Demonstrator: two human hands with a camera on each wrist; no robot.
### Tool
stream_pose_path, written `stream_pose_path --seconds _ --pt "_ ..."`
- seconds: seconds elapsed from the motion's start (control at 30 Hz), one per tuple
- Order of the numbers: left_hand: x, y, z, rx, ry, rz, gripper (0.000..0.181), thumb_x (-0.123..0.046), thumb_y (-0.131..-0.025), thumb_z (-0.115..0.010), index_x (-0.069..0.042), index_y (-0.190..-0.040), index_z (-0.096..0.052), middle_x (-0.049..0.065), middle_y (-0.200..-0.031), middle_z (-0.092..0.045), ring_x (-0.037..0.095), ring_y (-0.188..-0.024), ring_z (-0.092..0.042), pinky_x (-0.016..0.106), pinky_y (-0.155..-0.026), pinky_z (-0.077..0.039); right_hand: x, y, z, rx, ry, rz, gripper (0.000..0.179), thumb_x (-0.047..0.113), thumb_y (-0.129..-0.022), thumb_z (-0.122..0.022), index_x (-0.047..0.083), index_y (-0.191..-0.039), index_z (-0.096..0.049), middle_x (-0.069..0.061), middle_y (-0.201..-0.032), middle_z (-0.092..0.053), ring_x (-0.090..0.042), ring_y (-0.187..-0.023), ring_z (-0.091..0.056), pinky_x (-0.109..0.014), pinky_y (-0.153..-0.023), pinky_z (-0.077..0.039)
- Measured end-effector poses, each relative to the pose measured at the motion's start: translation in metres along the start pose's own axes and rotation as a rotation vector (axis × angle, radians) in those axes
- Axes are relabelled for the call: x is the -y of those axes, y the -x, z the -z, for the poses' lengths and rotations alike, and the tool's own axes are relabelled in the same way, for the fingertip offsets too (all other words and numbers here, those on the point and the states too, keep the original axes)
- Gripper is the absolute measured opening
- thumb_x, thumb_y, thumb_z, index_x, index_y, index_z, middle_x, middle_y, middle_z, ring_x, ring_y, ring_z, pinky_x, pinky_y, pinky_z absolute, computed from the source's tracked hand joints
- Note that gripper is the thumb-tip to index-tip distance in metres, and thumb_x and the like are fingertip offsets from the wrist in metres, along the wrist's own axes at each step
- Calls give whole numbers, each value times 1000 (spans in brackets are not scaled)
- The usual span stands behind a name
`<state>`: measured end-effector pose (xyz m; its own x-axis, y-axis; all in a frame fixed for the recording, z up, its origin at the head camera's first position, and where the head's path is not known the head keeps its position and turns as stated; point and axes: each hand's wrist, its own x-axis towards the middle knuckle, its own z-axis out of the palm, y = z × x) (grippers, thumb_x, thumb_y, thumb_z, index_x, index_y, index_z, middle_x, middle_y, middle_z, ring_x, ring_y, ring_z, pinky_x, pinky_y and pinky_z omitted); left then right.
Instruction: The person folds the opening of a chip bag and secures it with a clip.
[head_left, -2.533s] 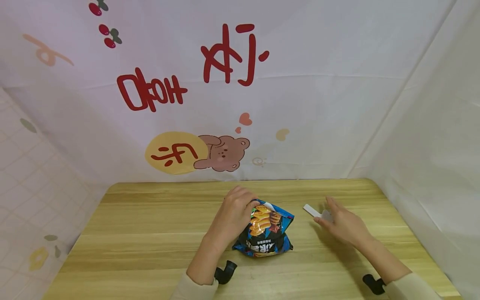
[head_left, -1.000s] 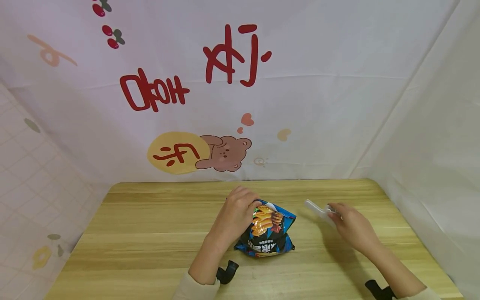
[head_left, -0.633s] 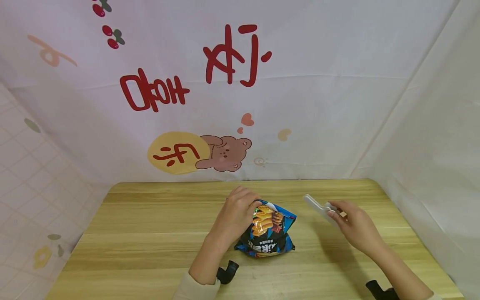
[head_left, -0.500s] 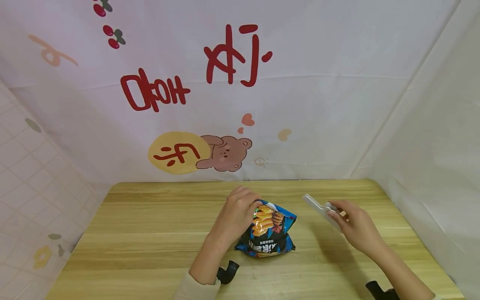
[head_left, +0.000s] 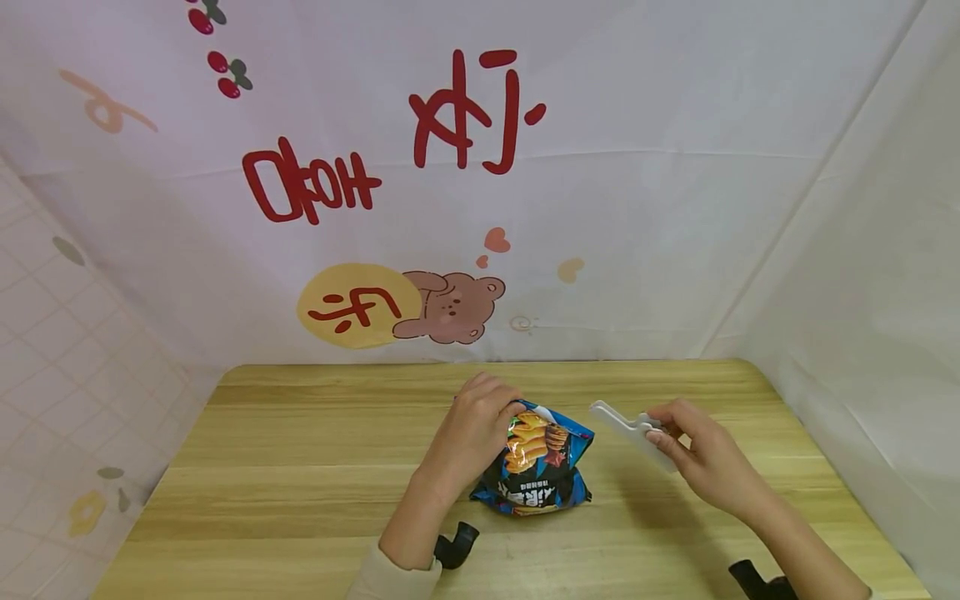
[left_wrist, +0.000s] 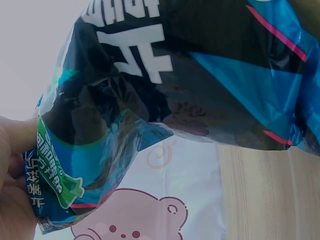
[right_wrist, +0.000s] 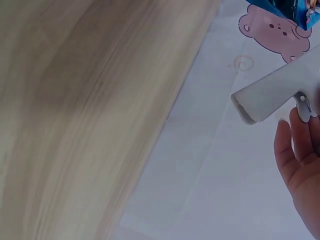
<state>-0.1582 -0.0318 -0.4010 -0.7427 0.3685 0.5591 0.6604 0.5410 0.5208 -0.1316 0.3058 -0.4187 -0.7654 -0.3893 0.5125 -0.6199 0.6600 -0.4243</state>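
Behind the bench (head_left: 300,467) hangs a sheet (head_left: 600,208) with mirrored red writing. Left hand (head_left: 472,429) grips a blue snack bag (head_left: 536,467) with white Chinese characters, unreadable; right hand (head_left: 701,454) pinches a white clip (head_left: 626,423).

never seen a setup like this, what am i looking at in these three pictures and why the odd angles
A person works at a wooden table wearing three cameras. The wide picture comes from the head, looking down at both hands. The other two come from the wrists, so they look tilted and very close. The left hand grips the top of a blue snack bag that sits on the table; its wrist camera is filled by that bag. The right hand holds a white clip above the table, beside the bag and apart from it; its wrist camera shows the clip.
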Motion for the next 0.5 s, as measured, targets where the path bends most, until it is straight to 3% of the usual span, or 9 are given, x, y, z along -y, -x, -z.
stream_pose_path --seconds 0.5 --pt "-1 0 -1 -2 -6 -8 4 -4 -96 -74 -4 -99 -78 1 -96 -74 17 -95 -64 30 -85 -57 6 -14 -6 -22 -33 161 36 -14 -81 -79 12 -104 -70 8 -94 -63 -4 -79 -58 -15 -65 -45"
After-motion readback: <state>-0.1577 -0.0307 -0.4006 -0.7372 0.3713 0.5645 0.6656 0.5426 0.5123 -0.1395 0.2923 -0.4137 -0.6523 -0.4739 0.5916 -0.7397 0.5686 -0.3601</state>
